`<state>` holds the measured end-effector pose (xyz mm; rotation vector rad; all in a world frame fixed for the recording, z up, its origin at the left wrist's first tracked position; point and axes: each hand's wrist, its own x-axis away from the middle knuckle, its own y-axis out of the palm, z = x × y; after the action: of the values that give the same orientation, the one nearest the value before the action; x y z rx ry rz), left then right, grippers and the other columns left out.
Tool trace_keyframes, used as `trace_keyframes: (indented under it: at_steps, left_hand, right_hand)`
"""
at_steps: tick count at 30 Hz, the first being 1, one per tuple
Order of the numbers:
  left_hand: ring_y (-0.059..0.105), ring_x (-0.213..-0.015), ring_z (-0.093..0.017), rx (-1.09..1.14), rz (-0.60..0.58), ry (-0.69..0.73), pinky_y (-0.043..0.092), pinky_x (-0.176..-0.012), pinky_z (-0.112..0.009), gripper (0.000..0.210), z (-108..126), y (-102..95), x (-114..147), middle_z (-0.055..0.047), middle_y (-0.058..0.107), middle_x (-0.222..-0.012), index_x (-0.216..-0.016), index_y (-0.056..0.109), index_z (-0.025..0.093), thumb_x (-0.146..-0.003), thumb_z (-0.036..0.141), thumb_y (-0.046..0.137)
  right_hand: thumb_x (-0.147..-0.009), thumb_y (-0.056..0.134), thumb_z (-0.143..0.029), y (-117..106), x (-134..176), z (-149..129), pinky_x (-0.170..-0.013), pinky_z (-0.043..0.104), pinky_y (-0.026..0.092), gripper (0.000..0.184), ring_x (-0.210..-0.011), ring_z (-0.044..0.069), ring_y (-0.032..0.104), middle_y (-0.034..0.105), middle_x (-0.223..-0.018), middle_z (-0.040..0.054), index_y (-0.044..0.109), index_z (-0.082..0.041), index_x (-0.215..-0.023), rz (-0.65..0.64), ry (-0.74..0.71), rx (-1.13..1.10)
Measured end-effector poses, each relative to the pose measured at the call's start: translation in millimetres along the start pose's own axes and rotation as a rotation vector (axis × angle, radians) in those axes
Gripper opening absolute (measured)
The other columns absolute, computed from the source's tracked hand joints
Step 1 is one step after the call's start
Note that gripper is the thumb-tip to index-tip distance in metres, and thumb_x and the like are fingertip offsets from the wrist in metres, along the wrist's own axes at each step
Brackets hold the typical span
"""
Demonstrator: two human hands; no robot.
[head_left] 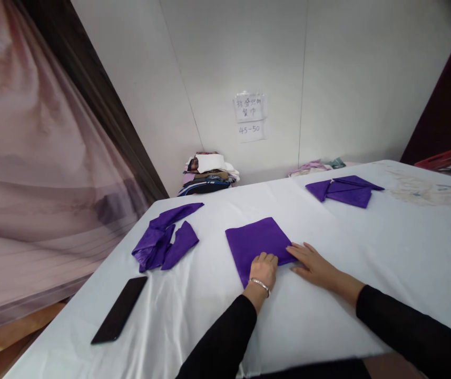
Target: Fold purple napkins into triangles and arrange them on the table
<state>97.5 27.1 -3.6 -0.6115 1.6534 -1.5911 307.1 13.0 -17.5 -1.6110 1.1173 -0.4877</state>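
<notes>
Purple napkin (253, 239): lies flat as a folded piece on the white tablecloth (194, 310), in front of the person, under both hands.
Left hand (264, 270): wears a silver bracelet (260, 284); its fingers curl down on the napkin's near edge, though whether they pinch the fabric I cannot tell.
Right hand (313, 265): released, fingers nearly straight, thumb apart, fingertips touching the napkin's right corner.
Crumpled purple cloth (152, 246): lies loosely bunched to the left, apart from the napkin.
Folded purple cloth (350, 193): lies at the far right, well apart from the hands.
Black slab (119, 310): flat near the table's left edge, nearer the person than the crumpled cloth.
Wall (344, 79): bears handwritten paper signs (251, 108), the lower reading "45-50".
Fabric pile (209, 176): stacked beyond the table's far edge.
</notes>
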Motion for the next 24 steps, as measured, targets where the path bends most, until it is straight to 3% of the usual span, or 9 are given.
trace_keyframes:
  at_steps: [4,8,10,14,19,24]
  left_hand:
    - [0.054,-0.095,-0.014,0.069,-0.007,0.148,0.043,-0.086,-0.028,0.030,-12.8,-7.4,25.0,0.000,0.064,-0.107,-0.110,0.057,0.023,-0.087,0.013,0.039]
    - [0.054,-0.101,-0.013,0.162,0.015,0.251,0.041,-0.091,-0.029,0.035,-33.8,-14.1,46.7,0.001,0.065,-0.109,-0.113,0.057,0.025,-0.087,0.011,0.037]
    - [0.054,-0.102,-0.014,0.165,0.031,0.231,0.041,-0.092,-0.031,0.036,-44.6,-15.5,52.4,0.001,0.065,-0.109,-0.110,0.059,0.026,-0.086,0.010,0.037]
    - [0.054,-0.105,-0.018,0.100,0.042,0.060,0.040,-0.094,-0.038,0.039,-56.4,-17.1,59.7,-0.002,0.064,-0.112,-0.109,0.060,0.025,-0.079,0.006,0.044]
    - [0.051,-0.108,-0.020,0.122,0.048,-0.005,0.034,-0.100,-0.043,0.050,-41.2,-16.9,73.9,-0.003,0.061,-0.117,-0.117,0.055,0.025,-0.070,0.008,0.051]
    - [0.053,-0.105,-0.019,0.133,0.071,0.058,0.035,-0.100,-0.040,0.036,-17.3,-7.5,75.7,-0.001,0.063,-0.114,-0.111,0.058,0.024,-0.078,0.014,0.048]
  right_hand:
    - [-0.081,0.046,-0.017,3.2,7.4,-3.1,-0.105,0.050,0.021,0.049,-0.121,0.023,0.043,0.056,-0.123,0.0088,0.044,-0.021,-0.130,0.070,-0.166,0.000]
    - [-0.075,0.046,-0.010,5.8,14.6,-16.6,-0.101,0.046,0.030,0.041,-0.108,0.022,0.053,0.064,-0.108,0.0088,0.057,-0.021,-0.113,0.042,-0.311,-0.038]
    - [-0.073,0.045,-0.007,7.0,13.0,-30.2,-0.101,0.045,0.030,0.038,-0.103,0.021,0.054,0.065,-0.101,0.0080,0.059,-0.020,-0.107,0.027,-0.353,-0.050]
    - [-0.071,0.041,-0.005,14.3,1.7,-59.4,-0.099,0.043,0.030,0.039,-0.095,0.018,0.056,0.065,-0.093,0.0059,0.059,-0.020,-0.101,0.011,-0.388,-0.062]
    - [-0.069,0.042,-0.003,23.0,-4.6,-74.4,-0.096,0.042,0.033,0.042,-0.093,0.018,0.055,0.063,-0.097,0.0073,0.057,-0.019,-0.104,0.008,-0.408,-0.084]
    - [-0.067,0.042,-0.001,20.9,-7.9,-60.9,-0.088,0.041,0.039,0.045,-0.096,0.021,0.053,0.061,-0.104,0.0097,0.058,-0.017,-0.106,0.054,-0.374,-0.068]
